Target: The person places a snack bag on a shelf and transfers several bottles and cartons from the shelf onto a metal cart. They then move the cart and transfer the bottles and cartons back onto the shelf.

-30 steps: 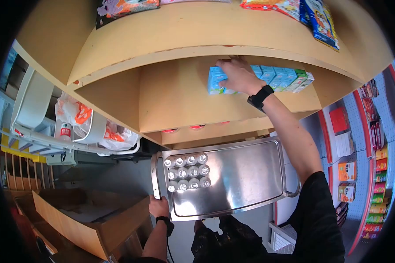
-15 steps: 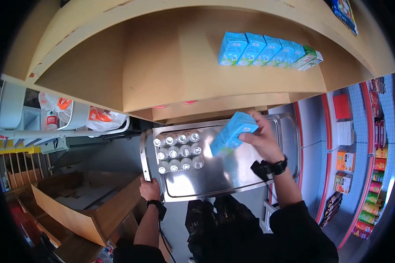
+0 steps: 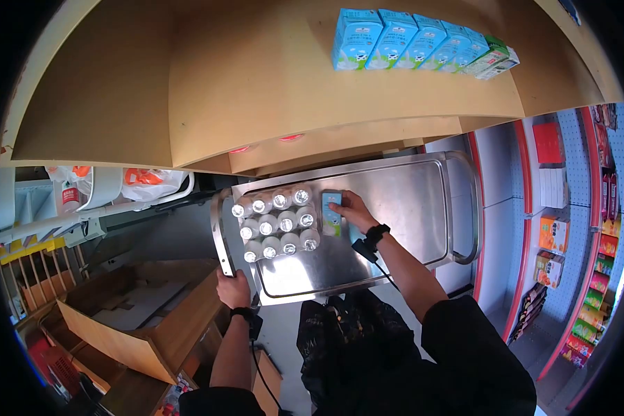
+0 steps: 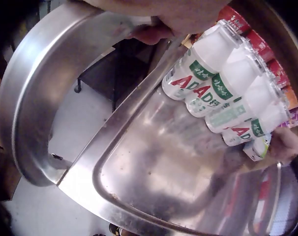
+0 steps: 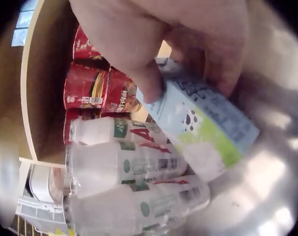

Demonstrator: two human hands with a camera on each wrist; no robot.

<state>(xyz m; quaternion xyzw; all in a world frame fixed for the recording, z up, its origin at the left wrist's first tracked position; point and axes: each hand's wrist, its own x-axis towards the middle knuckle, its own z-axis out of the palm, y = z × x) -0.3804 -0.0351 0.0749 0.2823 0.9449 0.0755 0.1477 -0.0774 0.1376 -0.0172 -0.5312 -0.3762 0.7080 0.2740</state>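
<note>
My right hand (image 3: pixel 349 210) grips a blue milk carton (image 3: pixel 331 211) and holds it down on the steel cart tray (image 3: pixel 395 229), right beside a pack of white bottles (image 3: pixel 276 223). In the right wrist view the thumb and fingers (image 5: pixel 154 54) curl round the carton (image 5: pixel 203 132), which touches the bottles (image 5: pixel 134 167). My left hand (image 3: pixel 233 288) grips the cart's handle bar (image 3: pixel 219 239) at the tray's left end; the left wrist view shows its fingers (image 4: pixel 154 24) over the bar (image 4: pixel 26 103) near the bottles (image 4: pixel 223 93).
A row of blue cartons (image 3: pixel 402 38) with one green carton (image 3: pixel 496 61) stands on the wooden shelf (image 3: pixel 270 90) above the cart. Red cans (image 5: pixel 97 93) sit on the lower shelf. An open cardboard box (image 3: pixel 139 319) lies left. Stocked store shelves (image 3: pixel 582 236) run along the right.
My right hand took the leftmost carton off the shelf, brought it down, and now holds it on the tray beside the bottles. The left hand stayed on the handle.
</note>
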